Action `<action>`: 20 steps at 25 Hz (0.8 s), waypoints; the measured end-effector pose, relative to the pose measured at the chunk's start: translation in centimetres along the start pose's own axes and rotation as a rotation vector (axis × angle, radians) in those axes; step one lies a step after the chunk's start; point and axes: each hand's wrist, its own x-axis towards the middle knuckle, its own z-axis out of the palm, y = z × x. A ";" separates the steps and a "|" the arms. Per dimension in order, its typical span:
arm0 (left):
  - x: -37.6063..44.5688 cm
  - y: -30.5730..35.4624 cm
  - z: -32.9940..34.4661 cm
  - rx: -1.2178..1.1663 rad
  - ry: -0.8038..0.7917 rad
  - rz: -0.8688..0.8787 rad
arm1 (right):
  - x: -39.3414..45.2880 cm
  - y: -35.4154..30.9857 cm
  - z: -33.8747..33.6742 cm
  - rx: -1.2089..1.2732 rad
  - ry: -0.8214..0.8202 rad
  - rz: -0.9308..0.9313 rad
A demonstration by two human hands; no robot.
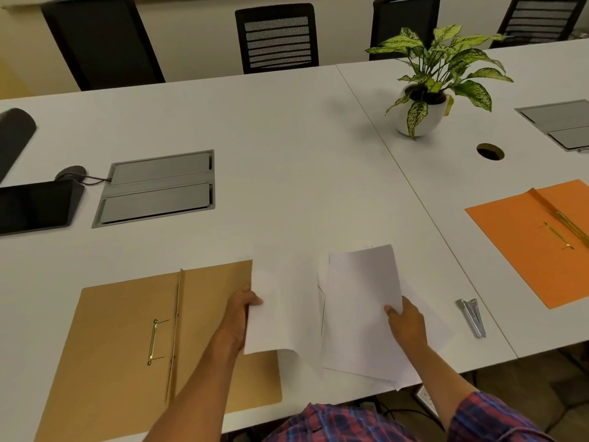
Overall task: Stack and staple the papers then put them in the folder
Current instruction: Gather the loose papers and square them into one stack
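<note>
An open brown folder [127, 330] with a gold fastener lies flat at the table's near left. My left hand [240, 309] grips a white sheet [283, 307] by its left edge, raised over the folder's right side. My right hand [406, 323] pinches another white sheet [363, 282], lifted above several loose papers [357, 362] lying near the front edge. A silver stapler [471, 317] rests on the table to the right of my right hand, apart from it.
An open orange folder [529, 244] lies at the far right. A potted plant [424, 113] stands behind the papers. Grey cable hatches [159, 186] are set into the table, a dark tablet [32, 205] sits at the left, and black chairs [277, 39] line the far side.
</note>
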 end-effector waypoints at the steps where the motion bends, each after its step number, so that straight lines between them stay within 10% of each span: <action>1: -0.4 1.2 -0.6 -0.065 0.006 0.021 | 0.1 -0.2 0.0 0.001 0.000 -0.008; 9: -2.2 3.4 1.1 -0.327 0.063 0.182 | -1.2 -3.7 2.4 0.158 -0.164 -0.092; 20: -0.2 0.0 1.3 0.356 0.233 0.086 | -2.3 -9.3 2.6 0.534 -0.456 -0.092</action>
